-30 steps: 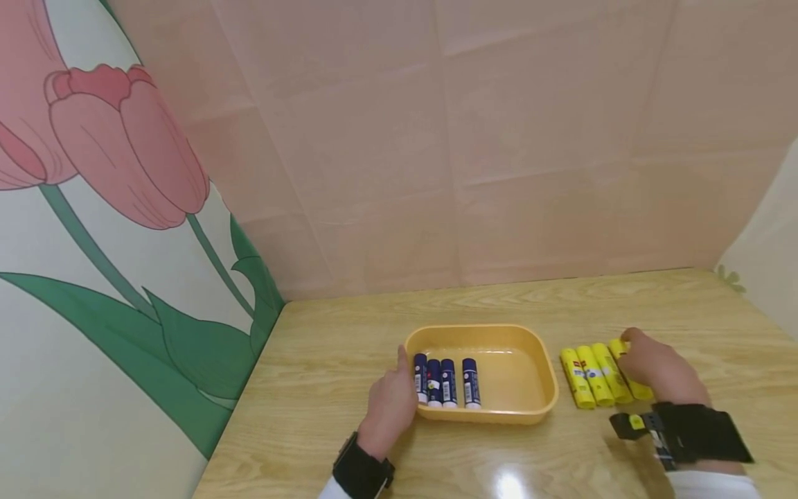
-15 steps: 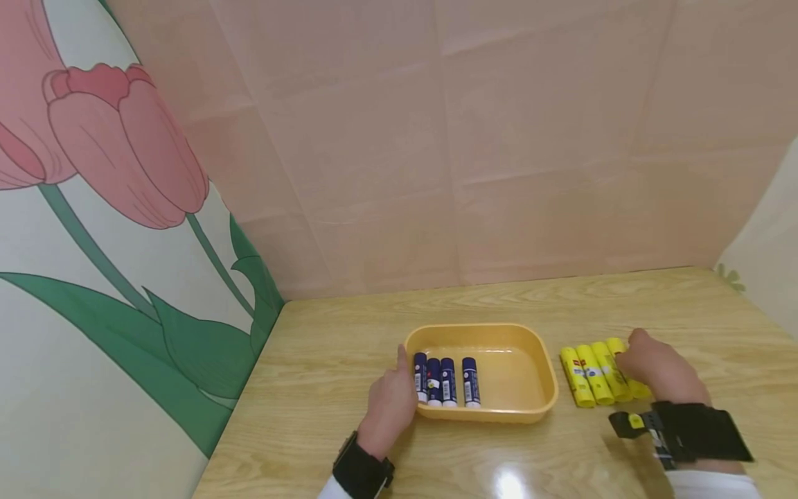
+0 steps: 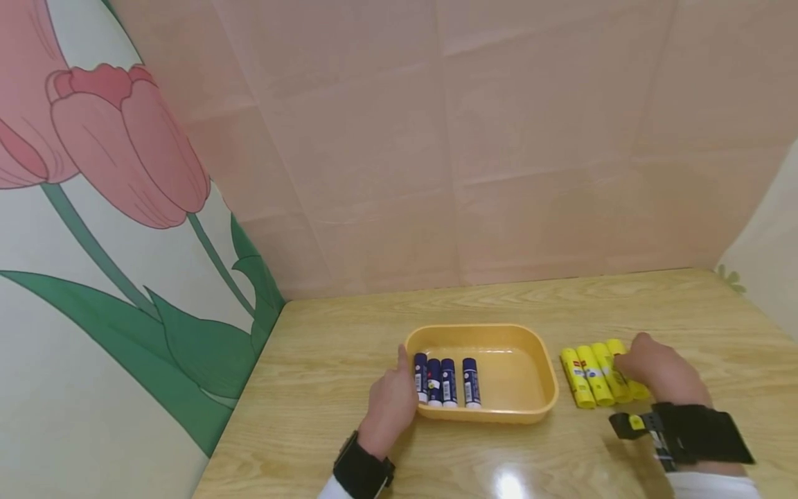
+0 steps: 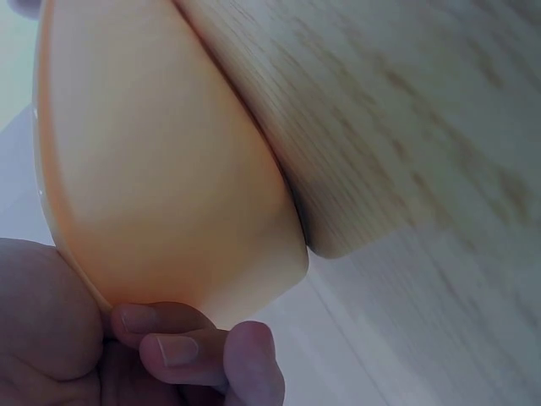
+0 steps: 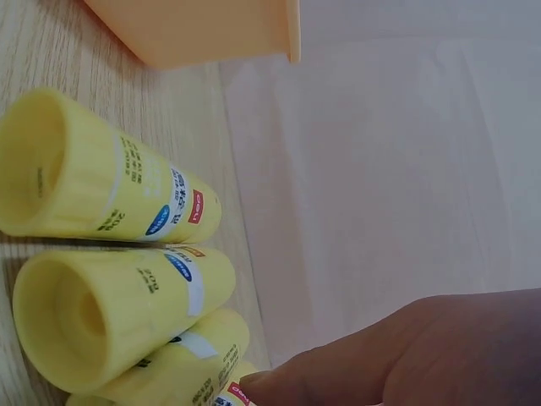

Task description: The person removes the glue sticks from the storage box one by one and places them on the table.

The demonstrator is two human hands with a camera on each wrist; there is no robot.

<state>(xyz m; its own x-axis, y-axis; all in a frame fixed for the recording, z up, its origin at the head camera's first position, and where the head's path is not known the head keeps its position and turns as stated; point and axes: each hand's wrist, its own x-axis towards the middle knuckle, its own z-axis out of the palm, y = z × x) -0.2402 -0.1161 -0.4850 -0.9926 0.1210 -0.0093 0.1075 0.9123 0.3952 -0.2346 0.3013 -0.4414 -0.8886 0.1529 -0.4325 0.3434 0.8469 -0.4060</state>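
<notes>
At lower centre I see the left hand (image 3: 393, 397), fingers curled, pinching the orange tray (image 3: 517, 378) — at lower right, the right hand (image 3: 663, 367) touches the rightmost yellow tube (image 3: 636, 389) — its grip I cannot tell.

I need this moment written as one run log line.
left hand: holds orange-yellow tray | right hand: touches rightmost yellow tube | in tray: four navy tubes | on table: four yellow tubes side by side
</notes>
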